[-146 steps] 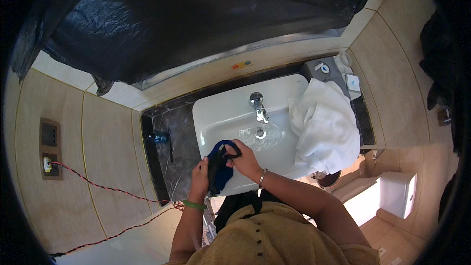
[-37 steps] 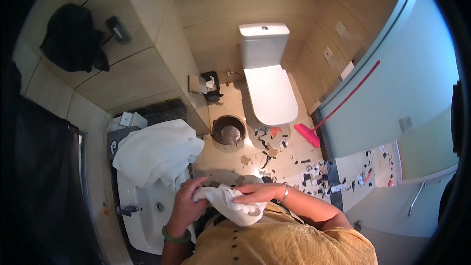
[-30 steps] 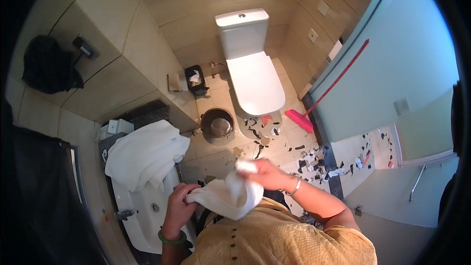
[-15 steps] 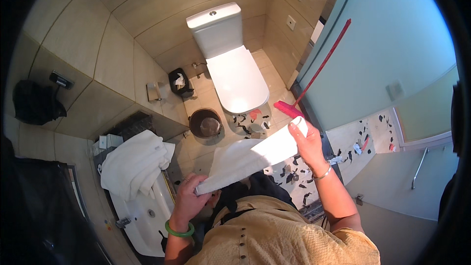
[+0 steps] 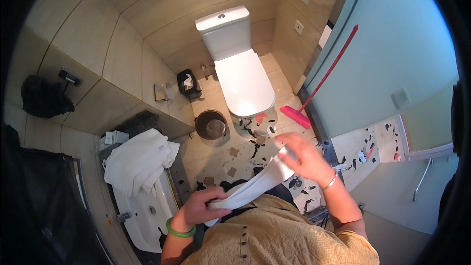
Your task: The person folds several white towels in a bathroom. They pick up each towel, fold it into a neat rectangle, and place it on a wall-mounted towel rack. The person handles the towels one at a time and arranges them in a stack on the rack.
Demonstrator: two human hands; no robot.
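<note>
A white towel (image 5: 255, 186), folded into a narrow strip, stretches slantwise in front of my body. My left hand (image 5: 205, 203), with a green bangle at its wrist, closes round its lower left end. At the upper right end is my right hand (image 5: 309, 159), wearing a silver bracelet; it grips the towel between thumb and palm, and its fingertips are slightly blurred. A crumpled heap of white towels (image 5: 140, 162) lies over the far part of the washbasin (image 5: 147, 223) on my left.
Ahead stands a white toilet (image 5: 245, 83) with its lid down. Left of it are a small black bin (image 5: 189, 86) and a dark bucket (image 5: 211, 125). A pink broom (image 5: 326, 76) leans against the frosted glass panel (image 5: 392, 44). Dark scraps (image 5: 255, 149) litter the tiled floor.
The towel has gone from a broad, spread shape to a narrow folded strip. Both hands have come down nearer my body, and the left has shifted right.
</note>
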